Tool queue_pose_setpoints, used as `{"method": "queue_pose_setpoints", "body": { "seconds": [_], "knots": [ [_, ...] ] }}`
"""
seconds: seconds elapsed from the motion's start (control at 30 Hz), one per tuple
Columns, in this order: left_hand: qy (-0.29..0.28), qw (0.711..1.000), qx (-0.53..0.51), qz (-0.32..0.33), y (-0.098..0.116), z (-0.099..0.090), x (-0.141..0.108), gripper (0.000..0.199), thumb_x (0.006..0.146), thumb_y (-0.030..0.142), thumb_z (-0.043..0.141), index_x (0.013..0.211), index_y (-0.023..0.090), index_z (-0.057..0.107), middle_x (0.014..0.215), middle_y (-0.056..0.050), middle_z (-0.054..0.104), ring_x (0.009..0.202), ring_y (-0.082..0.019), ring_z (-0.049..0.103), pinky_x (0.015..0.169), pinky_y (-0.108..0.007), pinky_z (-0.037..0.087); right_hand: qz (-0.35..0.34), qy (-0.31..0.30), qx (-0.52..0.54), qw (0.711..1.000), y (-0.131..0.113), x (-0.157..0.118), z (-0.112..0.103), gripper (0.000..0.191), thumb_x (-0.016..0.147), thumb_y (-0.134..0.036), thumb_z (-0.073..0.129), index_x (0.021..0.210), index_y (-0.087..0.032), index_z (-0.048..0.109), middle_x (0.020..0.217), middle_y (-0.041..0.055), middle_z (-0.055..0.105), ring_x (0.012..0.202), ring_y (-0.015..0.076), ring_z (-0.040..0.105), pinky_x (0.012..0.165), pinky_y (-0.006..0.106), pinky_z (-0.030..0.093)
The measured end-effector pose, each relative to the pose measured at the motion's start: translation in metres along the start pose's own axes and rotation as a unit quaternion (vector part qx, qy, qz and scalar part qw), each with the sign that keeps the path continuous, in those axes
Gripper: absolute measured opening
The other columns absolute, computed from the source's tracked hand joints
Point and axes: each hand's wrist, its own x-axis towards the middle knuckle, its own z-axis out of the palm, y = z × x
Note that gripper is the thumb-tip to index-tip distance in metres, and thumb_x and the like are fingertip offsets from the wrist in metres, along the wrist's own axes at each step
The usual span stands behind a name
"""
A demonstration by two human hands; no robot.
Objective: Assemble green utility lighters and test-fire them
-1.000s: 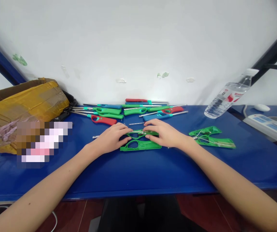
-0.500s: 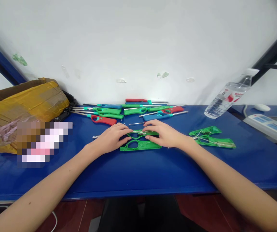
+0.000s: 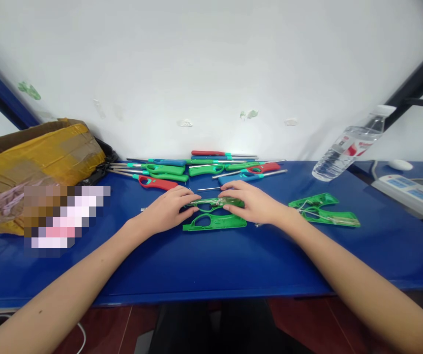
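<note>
Just in front of me on the blue table lies a green lighter shell half (image 3: 206,207) with a clear fuel tank and thin wires in it. My left hand (image 3: 170,210) pinches its left end, and my right hand (image 3: 252,202) has its fingers closed on its right end. Nearer to me, below it, an emptier green shell half (image 3: 215,223) with a trigger loop lies flat. A thin metal rod (image 3: 207,189) lies behind, its right end hidden by my right hand. To the right rests an opened green lighter (image 3: 329,218) with wires and a tank showing.
Several red, green and blue long-necked lighters (image 3: 165,169) lie along the wall. A taped cardboard box (image 3: 45,152) stands at the left beside a blurred patch. At the right are a tilted water bottle (image 3: 347,147), a power strip (image 3: 399,189) and a white mouse (image 3: 400,164).
My left hand has shifted slightly left and my right fingers have moved a little right along the upper shell half. More of the clear tank shows between the hands.
</note>
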Motion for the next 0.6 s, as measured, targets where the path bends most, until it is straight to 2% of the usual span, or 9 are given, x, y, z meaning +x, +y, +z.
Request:
{"method": "queue_pose_setpoints", "body": {
  "seconds": [0.17,0.3,0.4,0.6],
  "knots": [
    [0.017,1.000,-0.002,-0.008,-0.001,-0.004,0.000,0.033,0.098,0.033,0.051,0.123,0.016,0.064,0.113,-0.012,0.066,0.105,-0.025,0.060,0.095,-0.041,0.051,-0.006,0.042,0.016,0.999,-0.001,-0.001,-0.009,0.020,0.091,-0.030,0.060,0.102,-0.020,0.073,0.125,0.0126,0.063,0.118,0.0279,0.059,0.100,0.047,0.049],
    [0.021,1.000,-0.003,-0.005,-0.001,-0.005,0.000,0.033,0.097,0.034,0.051,0.123,0.017,0.065,0.112,-0.012,0.066,0.105,-0.026,0.061,0.093,-0.042,0.051,-0.057,0.026,0.020,0.998,-0.009,-0.001,-0.004,0.017,0.088,-0.030,0.065,0.097,-0.020,0.076,0.125,0.0124,0.063,0.118,0.0282,0.058,0.101,0.046,0.049],
    [0.028,1.000,-0.002,-0.004,-0.003,-0.005,-0.001,0.034,0.097,0.035,0.050,0.123,0.017,0.065,0.113,-0.012,0.066,0.105,-0.026,0.061,0.093,-0.042,0.052,-0.096,0.003,0.005,0.995,-0.017,0.000,0.004,0.020,0.087,-0.036,0.067,0.095,-0.021,0.077,0.127,0.0112,0.063,0.121,0.0292,0.056,0.108,0.050,0.042],
    [0.041,0.999,0.011,-0.017,-0.007,-0.006,-0.002,0.036,0.097,0.037,0.051,0.123,0.017,0.065,0.116,-0.012,0.065,0.108,-0.026,0.060,0.096,-0.043,0.051,-0.107,-0.007,0.002,0.994,-0.025,0.001,0.011,0.021,0.088,-0.037,0.066,0.096,-0.021,0.077,0.127,0.0109,0.063,0.122,0.0279,0.056,0.112,0.049,0.039]
  ]
}}
